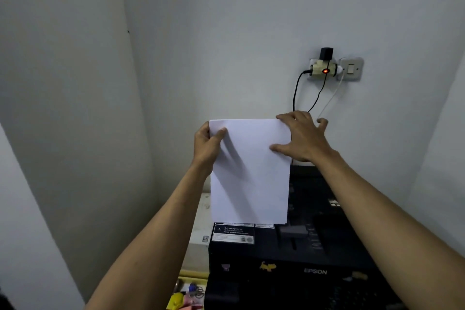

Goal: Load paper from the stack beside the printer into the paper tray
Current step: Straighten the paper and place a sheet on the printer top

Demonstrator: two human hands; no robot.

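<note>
A sheaf of white paper (251, 184) stands upright above the black Epson printer (289, 272), its lower edge at the rear feed slot behind the warning label. My left hand (207, 145) grips the paper's upper left corner, thumb on the front face. My right hand (300, 137) lies with spread fingers against the upper right edge, thumb pressing the front. The paper hides the rear tray (294, 230) support behind it, so I cannot tell how deep the sheets sit.
A white box-like stack (200, 231) stands left of the printer against the corner wall. Small coloured items (186, 296) lie at the lower left. A wall socket (324, 69) with a lit adapter and hanging cables is above the printer.
</note>
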